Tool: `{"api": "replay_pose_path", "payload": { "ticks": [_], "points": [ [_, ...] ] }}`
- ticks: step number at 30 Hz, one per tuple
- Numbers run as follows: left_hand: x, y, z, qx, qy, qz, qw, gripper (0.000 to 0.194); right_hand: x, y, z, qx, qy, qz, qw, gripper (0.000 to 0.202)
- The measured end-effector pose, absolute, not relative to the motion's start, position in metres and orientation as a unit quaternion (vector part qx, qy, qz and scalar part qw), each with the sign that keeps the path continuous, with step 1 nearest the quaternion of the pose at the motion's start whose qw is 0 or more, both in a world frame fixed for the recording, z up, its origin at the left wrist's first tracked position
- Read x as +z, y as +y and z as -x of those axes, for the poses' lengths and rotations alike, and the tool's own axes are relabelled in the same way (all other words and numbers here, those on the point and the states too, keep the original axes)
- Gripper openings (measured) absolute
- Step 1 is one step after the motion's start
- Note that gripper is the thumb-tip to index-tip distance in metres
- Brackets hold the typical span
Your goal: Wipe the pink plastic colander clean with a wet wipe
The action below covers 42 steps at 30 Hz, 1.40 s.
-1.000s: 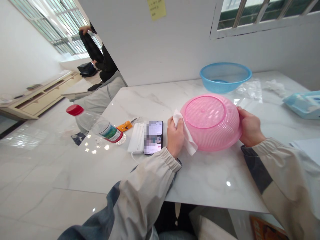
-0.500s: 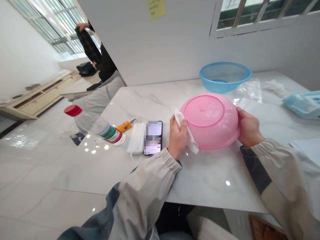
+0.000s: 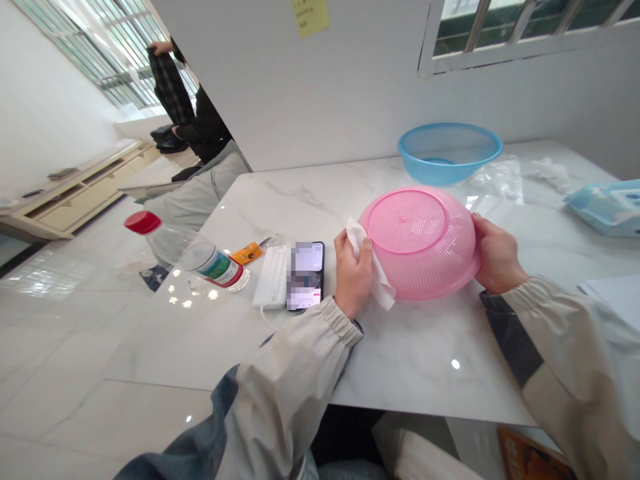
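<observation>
A pink mesh basket (image 3: pixel 420 240) is held bottom up over the marble-patterned table (image 3: pixel 400 373). At its left side my left hand (image 3: pixel 354 273) is closed around a white wipe (image 3: pixel 381 280), which lies against the basket's edge. My right hand (image 3: pixel 500 257) grips the rim on the right, its thumb on the outside and the other fingers hidden behind the basket. Behind it stands a blue mesh basket (image 3: pixel 450 157), upright near the wall.
Left of my hands are a phone (image 3: pixel 306 275), a white power bank (image 3: pixel 271 277), an orange item (image 3: pixel 247 253) and a clear bottle (image 3: pixel 215 267). Clear plastic (image 3: pixel 500 180) and a blue wipes pack (image 3: pixel 607 208) lie right. A person (image 3: pixel 207 127) holds dark cloth far left.
My left hand and the wipe have shifted very slightly left. Both hands keep their hold. The person in the background has moved the dark cloth a little.
</observation>
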<state>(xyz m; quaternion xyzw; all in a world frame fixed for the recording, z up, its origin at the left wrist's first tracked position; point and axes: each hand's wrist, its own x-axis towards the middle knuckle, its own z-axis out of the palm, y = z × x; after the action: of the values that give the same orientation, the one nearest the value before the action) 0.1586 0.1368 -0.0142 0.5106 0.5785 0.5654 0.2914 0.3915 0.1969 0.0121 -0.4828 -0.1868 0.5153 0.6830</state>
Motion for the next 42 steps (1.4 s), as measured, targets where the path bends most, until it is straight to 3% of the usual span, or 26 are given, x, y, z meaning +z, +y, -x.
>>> {"api": "replay_pose_path", "payload": {
  "ticks": [11,27,42],
  "points": [
    [-0.018,0.137,-0.158,0.561,0.574,-0.532,0.269,0.043,0.006,0.2,-0.397,0.518,-0.195,0.484,0.678,0.036],
    [-0.026,0.14,-0.157,0.569,0.565,-0.55,0.234,0.05,0.0,0.2,-0.398,0.51,-0.226,0.478,0.678,0.017],
    [-0.017,0.131,-0.157,0.533,0.502,-0.665,0.146,0.069,-0.008,0.2,-0.394,0.552,-0.295,0.446,0.639,0.019]
  ]
}}
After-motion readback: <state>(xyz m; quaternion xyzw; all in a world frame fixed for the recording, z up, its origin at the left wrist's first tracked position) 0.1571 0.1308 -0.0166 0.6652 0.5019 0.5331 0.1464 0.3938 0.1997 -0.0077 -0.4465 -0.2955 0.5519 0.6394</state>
